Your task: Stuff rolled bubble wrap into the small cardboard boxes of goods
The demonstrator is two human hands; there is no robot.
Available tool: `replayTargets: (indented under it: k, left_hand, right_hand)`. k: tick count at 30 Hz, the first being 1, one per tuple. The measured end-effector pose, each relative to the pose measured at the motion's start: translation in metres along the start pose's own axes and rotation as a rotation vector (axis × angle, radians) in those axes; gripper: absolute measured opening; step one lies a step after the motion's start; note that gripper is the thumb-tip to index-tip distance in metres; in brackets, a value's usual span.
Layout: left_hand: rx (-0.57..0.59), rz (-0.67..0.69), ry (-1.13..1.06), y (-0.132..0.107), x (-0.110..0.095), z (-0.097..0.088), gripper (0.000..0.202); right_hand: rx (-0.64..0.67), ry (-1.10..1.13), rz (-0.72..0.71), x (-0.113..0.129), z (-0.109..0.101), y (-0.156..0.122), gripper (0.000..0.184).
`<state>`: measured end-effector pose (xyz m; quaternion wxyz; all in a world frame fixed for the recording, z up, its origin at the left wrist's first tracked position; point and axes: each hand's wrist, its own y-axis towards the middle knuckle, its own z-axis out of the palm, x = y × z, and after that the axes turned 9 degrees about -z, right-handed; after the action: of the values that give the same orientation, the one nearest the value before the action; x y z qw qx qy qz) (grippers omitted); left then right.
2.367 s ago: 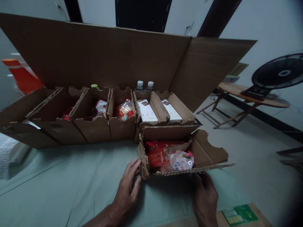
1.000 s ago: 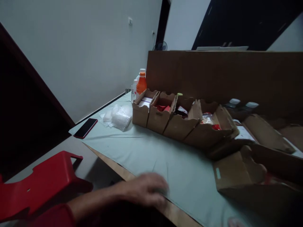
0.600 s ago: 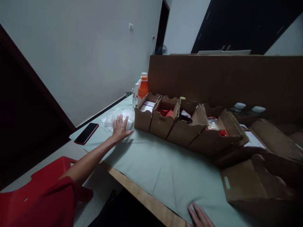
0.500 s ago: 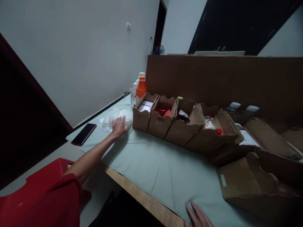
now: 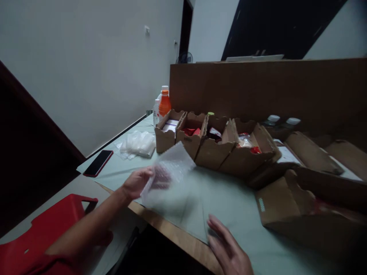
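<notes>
My left hand (image 5: 137, 182) is closed on a sheet of clear bubble wrap (image 5: 172, 175), which it holds above the near edge of the table, blurred by motion. A stack of more bubble wrap (image 5: 138, 143) lies further back at the left. My right hand (image 5: 228, 250) hovers low at the table's near edge with its fingers stretched out and nothing in it. A small open cardboard box (image 5: 289, 208) with red packets inside stands at the right, close to my right hand.
A row of open cardboard boxes (image 5: 212, 143) holding packets stands before a tall cardboard flap (image 5: 258, 91). Bottles (image 5: 164, 103) stand at the row's left end. A phone (image 5: 98, 163) lies on the pale cloth (image 5: 235, 202). A red plastic stool (image 5: 43, 229) sits lower left.
My left hand reached to the bubble wrap stack, took one sheet and pulled it back toward me. My right hand has risen from the table edge. The view swung left.
</notes>
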<state>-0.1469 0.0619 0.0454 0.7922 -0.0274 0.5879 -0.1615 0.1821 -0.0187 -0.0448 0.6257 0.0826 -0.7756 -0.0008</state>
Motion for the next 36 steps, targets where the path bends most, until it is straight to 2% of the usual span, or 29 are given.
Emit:
replayTargets:
  k: [1, 2, 4, 7, 10, 12, 14, 17, 19, 21, 22, 23, 25, 27, 28, 30, 31, 33, 36]
  left_hand:
    - [0.147, -0.113, -0.131, -0.004, 0.013, 0.016, 0.043]
    - [0.245, -0.209, -0.225, -0.007, 0.027, 0.031, 0.045]
    - [0.346, -0.355, -0.342, -0.011, 0.053, 0.056, 0.048]
    - [0.398, -0.531, -0.428, -0.018, 0.081, 0.079, 0.049]
    - [0.343, -0.582, -0.397, -0.024, 0.095, 0.089, 0.056]
    - [0.271, -0.525, -0.273, -0.027, 0.1, 0.095, 0.065]
    - [0.184, -0.454, -0.133, -0.029, 0.103, 0.103, 0.083]
    - [0.06, -0.396, -0.003, -0.03, 0.108, 0.115, 0.106]
    - [0.044, -0.41, 0.051, -0.03, 0.11, 0.119, 0.107]
    - [0.067, -0.428, 0.083, -0.031, 0.111, 0.119, 0.095]
    - [0.074, -0.44, 0.089, -0.032, 0.111, 0.118, 0.088]
    - [0.078, -0.451, 0.088, -0.032, 0.111, 0.115, 0.081]
    - [0.088, -0.467, 0.068, -0.033, 0.112, 0.109, 0.076]
    - [0.114, -0.473, 0.05, -0.031, 0.114, 0.104, 0.078]
    - [0.143, -0.478, 0.051, -0.029, 0.114, 0.103, 0.079]
    - [0.204, -0.481, 0.125, -0.026, 0.114, 0.1, 0.08]
    - [0.208, -0.447, 0.216, -0.024, 0.112, 0.099, 0.078]
    - [0.137, -0.263, 0.491, -0.021, 0.108, 0.096, 0.068]
    - [-0.052, 0.083, 0.831, -0.015, 0.103, 0.093, 0.052]
  right_hand:
    - [0.052, 0.174, 0.074, 0.014, 0.009, 0.006, 0.058]
    - [0.054, 0.337, 0.102, 0.026, 0.017, 0.012, 0.065]
    - [-0.029, 0.515, 0.118, 0.039, 0.029, 0.023, 0.069]
    - [-0.295, 0.454, 0.082, 0.035, 0.025, 0.038, 0.054]
    - [-0.474, 0.251, 0.02, 0.02, 0.003, 0.051, 0.044]
    - [-0.47, 0.167, -0.002, 0.011, -0.014, 0.064, 0.043]
    - [-0.43, 0.103, -0.011, 0.006, -0.027, 0.08, 0.041]
    - [-0.387, -0.011, -0.025, 0.001, -0.038, 0.103, 0.046]
    - [-0.405, -0.082, -0.03, -0.001, -0.043, 0.103, 0.054]
    - [-0.409, -0.15, -0.043, 0.0, -0.049, 0.085, 0.058]
    - [-0.364, -0.186, -0.059, 0.002, -0.051, 0.07, 0.058]
    - [-0.287, -0.227, -0.08, 0.005, -0.053, 0.051, 0.057]
    - [-0.052, -0.325, -0.136, 0.012, -0.051, 0.013, 0.061]
    - [0.139, -0.429, -0.196, 0.019, -0.041, -0.016, 0.076]
    - [0.183, -0.476, -0.223, 0.02, -0.033, -0.024, 0.078]
    - [0.167, -0.543, -0.254, 0.02, -0.017, -0.027, 0.062]
    - [0.119, -0.555, -0.251, 0.018, -0.011, -0.024, 0.05]
    - [0.015, -0.541, -0.216, 0.011, -0.003, -0.014, 0.032]
    - [-0.039, -0.476, -0.157, 0.002, -0.001, -0.001, 0.025]
